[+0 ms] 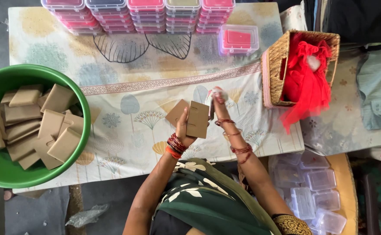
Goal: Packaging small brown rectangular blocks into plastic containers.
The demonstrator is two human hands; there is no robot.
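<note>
- Head view: left hand [182, 127] pinches two brown cards [192, 116], fanned just above the desk [125, 91].
- Right hand [217, 101], just right of the cards, is closed on a small red-white bundle [217, 91].
- I judge it best to keep the cards steady and bring the bundle straight to their notched edge.
- More cards fill the green bowl [82, 104], far left of the left hand; the basket [277, 65] stands right of the right hand.
</note>
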